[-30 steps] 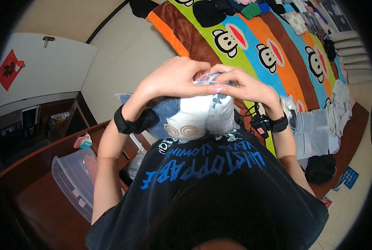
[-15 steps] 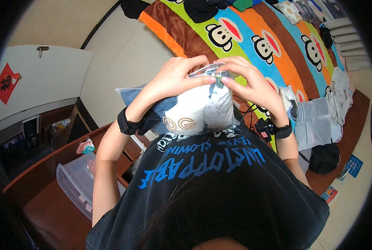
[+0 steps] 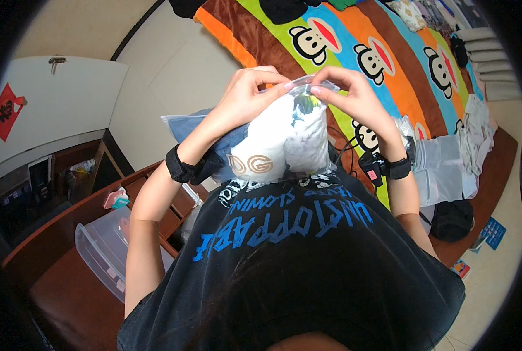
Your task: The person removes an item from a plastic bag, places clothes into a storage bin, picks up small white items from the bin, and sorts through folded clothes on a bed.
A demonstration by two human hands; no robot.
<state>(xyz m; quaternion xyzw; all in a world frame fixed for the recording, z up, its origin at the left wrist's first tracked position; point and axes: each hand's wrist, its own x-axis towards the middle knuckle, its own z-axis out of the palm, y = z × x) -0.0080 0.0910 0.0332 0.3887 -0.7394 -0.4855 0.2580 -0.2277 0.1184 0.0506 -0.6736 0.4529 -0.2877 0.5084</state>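
A clear plastic zip bag point(image 3: 255, 167), stuffed with white and dark blue folded fabric, rests against the front of my dark T-shirt. My left hand point(image 3: 246, 99) pinches its top edge, thumb and fingers closed together near the middle of the opening. Close by, my right hand point(image 3: 353, 96) grips the right end of the same edge between thumb and forefinger. The two hands are a short gap apart, and a bit of green and yellow print shows through the plastic beneath them. The bag's left corner sticks out past my left wrist.
Ahead lies a bed with a striped, cartoon-patterned blanket point(image 3: 354, 35). To the right are another clear bag point(image 3: 442, 169), crumpled light clothes point(image 3: 477, 128) and a black cap point(image 3: 453, 220). A clear plastic bin point(image 3: 100, 248) stands at lower left, near a white door point(image 3: 62, 99).
Both hands have risen slightly with the bag. My right hand's fingers have drawn in to a tighter pinch at the right end of the top edge.
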